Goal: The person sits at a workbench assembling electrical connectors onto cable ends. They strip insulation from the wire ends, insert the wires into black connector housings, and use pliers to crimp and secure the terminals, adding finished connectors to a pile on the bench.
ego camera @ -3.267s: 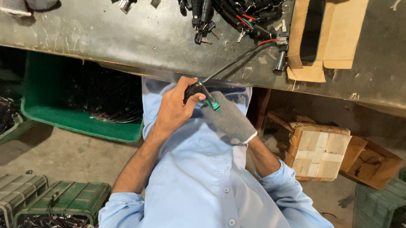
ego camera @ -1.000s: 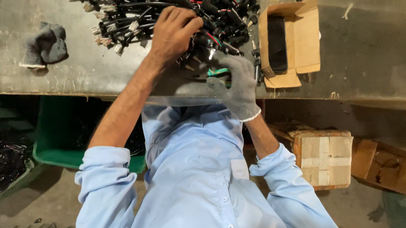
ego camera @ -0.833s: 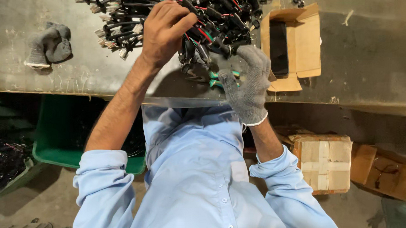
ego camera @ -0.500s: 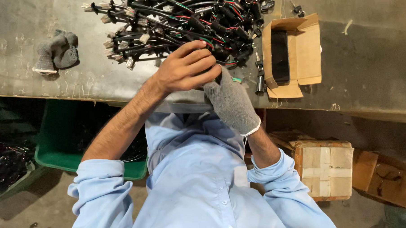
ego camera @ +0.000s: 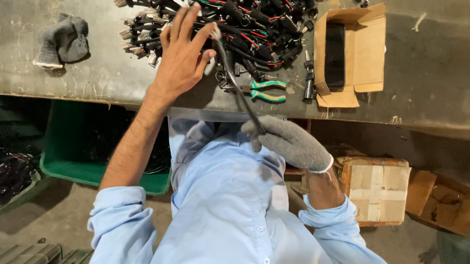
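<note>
The right hand, in a grey knit glove, is closed around the lower end of a black cable, held in front of the light blue shirt just below the edge of the workbench. The cable runs up and to the left from that fist, over the bench edge, to the left hand. This bare hand lies on the bench with its fingers spread; the top end of the cable sits between the thumb and forefinger, but whether they pinch it or only touch it cannot be told.

Just beyond the left hand lies a tangled pile of wires, black with red and green strands and small plugs. Green-handled pliers lie on the bench beside the cable, near the pile's near edge. To the right of the pile sits an open cardboard box with something dark inside. A spare grey glove lies crumpled well to the left.

Under the bench stand a green crate on the left and a taped carton on the right.
</note>
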